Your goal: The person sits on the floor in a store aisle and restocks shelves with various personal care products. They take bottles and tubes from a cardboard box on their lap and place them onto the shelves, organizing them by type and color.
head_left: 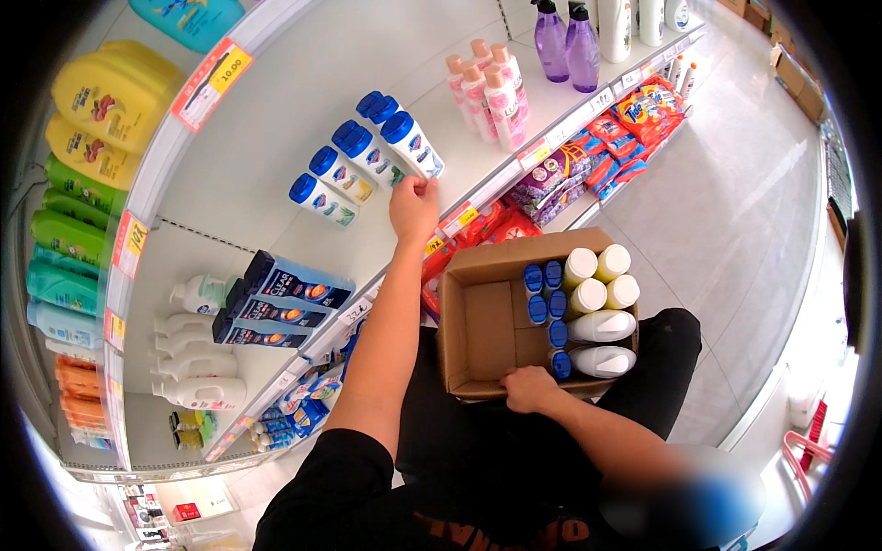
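My left hand (415, 209) reaches over the shelf, its fingers curled against the lower end of a white bottle with a blue cap (415, 149). That bottle stands at the front of a cluster of similar blue-capped white bottles (336, 174). My right hand (531, 389) is closed on the near edge of an open cardboard box (457, 367) in front of me. In the box's right part stand several blue-capped bottles (558, 334), yellowish bottles with white caps (588, 296) and two white bottles (602, 360). Brown cardboard shows in its left part.
Pink bottles (501, 106) and purple pump bottles (581, 50) stand farther right on the shelf. Dark-capped blue bottles (285, 308) and white jugs (197, 390) are at its left. Red detergent bags (643, 119) lie lower down. A side shelf holds yellow bottles (110, 106).
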`<state>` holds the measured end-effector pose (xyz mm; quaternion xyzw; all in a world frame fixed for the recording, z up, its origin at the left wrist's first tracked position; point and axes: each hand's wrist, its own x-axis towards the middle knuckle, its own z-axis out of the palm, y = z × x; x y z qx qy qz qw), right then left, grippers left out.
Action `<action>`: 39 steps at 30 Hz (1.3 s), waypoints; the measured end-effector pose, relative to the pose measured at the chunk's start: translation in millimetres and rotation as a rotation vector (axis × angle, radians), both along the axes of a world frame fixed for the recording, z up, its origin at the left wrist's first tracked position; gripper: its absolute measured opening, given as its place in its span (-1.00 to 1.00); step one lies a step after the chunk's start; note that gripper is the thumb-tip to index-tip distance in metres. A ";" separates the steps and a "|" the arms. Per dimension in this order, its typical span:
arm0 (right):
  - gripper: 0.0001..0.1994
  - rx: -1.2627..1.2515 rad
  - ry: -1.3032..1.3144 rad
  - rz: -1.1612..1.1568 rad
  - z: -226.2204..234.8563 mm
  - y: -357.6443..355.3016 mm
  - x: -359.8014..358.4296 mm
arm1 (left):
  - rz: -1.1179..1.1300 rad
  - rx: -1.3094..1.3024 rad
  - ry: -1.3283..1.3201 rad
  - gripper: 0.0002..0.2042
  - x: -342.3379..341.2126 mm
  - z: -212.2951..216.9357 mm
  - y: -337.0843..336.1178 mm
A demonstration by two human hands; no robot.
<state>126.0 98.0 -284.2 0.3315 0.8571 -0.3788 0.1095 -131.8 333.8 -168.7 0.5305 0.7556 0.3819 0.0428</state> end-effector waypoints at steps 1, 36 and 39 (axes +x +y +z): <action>-0.71 0.002 -0.006 0.002 1.9 0.9 0.1 | -0.005 0.008 0.008 -0.77 0.1 -1.3 0.2; -0.73 0.056 0.050 -0.034 -7.1 -2.3 0.6 | -0.190 -0.038 0.179 -0.53 4.6 3.2 -6.7; -0.73 0.058 0.048 -0.044 -7.1 -3.3 1.3 | -0.184 0.001 0.183 -0.54 9.8 4.1 -6.3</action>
